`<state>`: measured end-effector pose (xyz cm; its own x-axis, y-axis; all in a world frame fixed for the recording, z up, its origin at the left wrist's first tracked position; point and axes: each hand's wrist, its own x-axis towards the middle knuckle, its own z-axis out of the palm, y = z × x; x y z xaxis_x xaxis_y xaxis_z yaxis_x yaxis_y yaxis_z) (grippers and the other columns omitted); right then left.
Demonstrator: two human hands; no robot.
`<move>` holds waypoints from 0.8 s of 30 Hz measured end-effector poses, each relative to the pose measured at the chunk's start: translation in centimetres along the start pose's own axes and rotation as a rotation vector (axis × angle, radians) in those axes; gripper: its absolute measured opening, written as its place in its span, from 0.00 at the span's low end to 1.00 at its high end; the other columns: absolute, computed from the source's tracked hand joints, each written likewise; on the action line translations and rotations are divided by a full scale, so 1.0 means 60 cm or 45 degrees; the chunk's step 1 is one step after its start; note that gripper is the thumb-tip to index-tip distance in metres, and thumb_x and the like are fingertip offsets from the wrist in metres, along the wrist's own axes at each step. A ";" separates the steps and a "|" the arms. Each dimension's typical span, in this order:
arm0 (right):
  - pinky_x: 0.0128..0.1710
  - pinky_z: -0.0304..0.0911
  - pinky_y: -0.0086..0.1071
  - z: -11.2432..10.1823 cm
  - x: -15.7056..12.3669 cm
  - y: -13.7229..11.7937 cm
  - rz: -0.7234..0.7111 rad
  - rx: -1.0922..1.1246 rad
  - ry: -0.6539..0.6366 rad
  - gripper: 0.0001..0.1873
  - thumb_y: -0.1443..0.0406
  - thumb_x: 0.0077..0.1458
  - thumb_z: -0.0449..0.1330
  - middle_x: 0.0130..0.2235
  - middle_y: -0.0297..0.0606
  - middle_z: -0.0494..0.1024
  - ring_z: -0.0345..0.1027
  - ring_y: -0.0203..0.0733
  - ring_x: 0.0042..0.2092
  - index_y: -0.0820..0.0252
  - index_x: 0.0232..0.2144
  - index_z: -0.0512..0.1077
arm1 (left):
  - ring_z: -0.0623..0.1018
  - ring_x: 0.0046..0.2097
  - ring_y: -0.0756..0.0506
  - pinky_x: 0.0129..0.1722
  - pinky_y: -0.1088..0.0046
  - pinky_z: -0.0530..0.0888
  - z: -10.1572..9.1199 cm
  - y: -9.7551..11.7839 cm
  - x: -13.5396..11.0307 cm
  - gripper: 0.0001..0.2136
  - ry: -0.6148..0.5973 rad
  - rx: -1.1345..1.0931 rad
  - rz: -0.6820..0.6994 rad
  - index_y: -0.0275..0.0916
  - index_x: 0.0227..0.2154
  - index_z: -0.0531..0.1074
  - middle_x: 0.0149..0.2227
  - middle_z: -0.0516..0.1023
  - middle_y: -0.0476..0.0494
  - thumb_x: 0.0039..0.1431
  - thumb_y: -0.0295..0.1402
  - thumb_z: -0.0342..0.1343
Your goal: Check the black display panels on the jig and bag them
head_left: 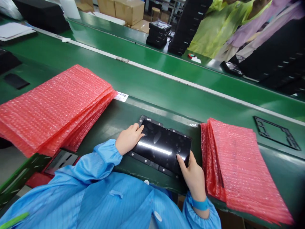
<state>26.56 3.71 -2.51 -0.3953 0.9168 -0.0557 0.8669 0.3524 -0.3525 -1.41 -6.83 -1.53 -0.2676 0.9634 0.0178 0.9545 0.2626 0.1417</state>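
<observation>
A glossy black panel (162, 144) with a mounting frame lies flat on the green bench in front of me. My left hand (128, 139) grips its left edge, fingers curled over the top corner. My right hand (193, 175) holds its lower right corner, thumb pressed on the glass. Both arms wear blue sleeves. A pile of red bubble-wrap bags (53, 106) sits to the left, touching nothing I hold. A second pile of red bubble-wrap bags (238, 165) lies just right of my right hand.
A black empty frame (276, 132) lies at the far right. A green conveyor belt (166, 65) runs behind the bench. Stacked black trays (158, 33) and cardboard boxes (130, 11) stand beyond. Another person in a yellow-green coat (214, 28) works opposite.
</observation>
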 end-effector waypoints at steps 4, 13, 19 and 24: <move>0.28 0.65 0.38 -0.005 0.004 0.001 -0.133 -0.388 0.111 0.38 0.44 0.57 0.50 0.30 0.48 0.78 0.74 0.53 0.32 0.66 0.59 0.63 | 0.73 0.43 0.41 0.28 0.70 0.70 -0.011 0.001 0.004 0.20 -0.008 0.076 0.044 0.35 0.56 0.65 0.42 0.72 0.36 0.67 0.37 0.39; 0.56 0.50 0.53 -0.025 0.021 0.000 -0.473 -0.262 0.147 0.25 0.55 0.59 0.57 0.57 0.45 0.70 0.61 0.55 0.57 0.60 0.55 0.67 | 0.71 0.50 0.35 0.42 0.60 0.72 -0.012 -0.012 0.012 0.21 0.067 0.225 0.224 0.31 0.54 0.68 0.49 0.73 0.31 0.67 0.34 0.37; 0.57 0.49 0.57 -0.031 0.005 -0.002 -0.444 -0.270 0.006 0.38 0.47 0.52 0.60 0.63 0.47 0.61 0.57 0.57 0.61 0.60 0.60 0.60 | 0.50 0.67 0.33 0.60 0.49 0.58 0.023 -0.060 0.005 0.33 -0.030 0.034 0.384 0.38 0.64 0.54 0.67 0.52 0.37 0.61 0.51 0.45; 0.53 0.54 0.55 -0.033 0.001 -0.003 -0.443 -0.316 0.018 0.36 0.47 0.54 0.59 0.63 0.50 0.61 0.58 0.57 0.60 0.61 0.59 0.61 | 0.45 0.68 0.32 0.61 0.45 0.54 0.031 -0.073 -0.003 0.48 -0.119 -0.038 0.332 0.38 0.67 0.43 0.69 0.43 0.37 0.50 0.62 0.48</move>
<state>26.98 4.05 -0.58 -0.6745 0.7372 0.0403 0.7300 0.6741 -0.1124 -5.29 -8.05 -4.01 0.0012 0.9994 -0.0336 0.9848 0.0047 0.1736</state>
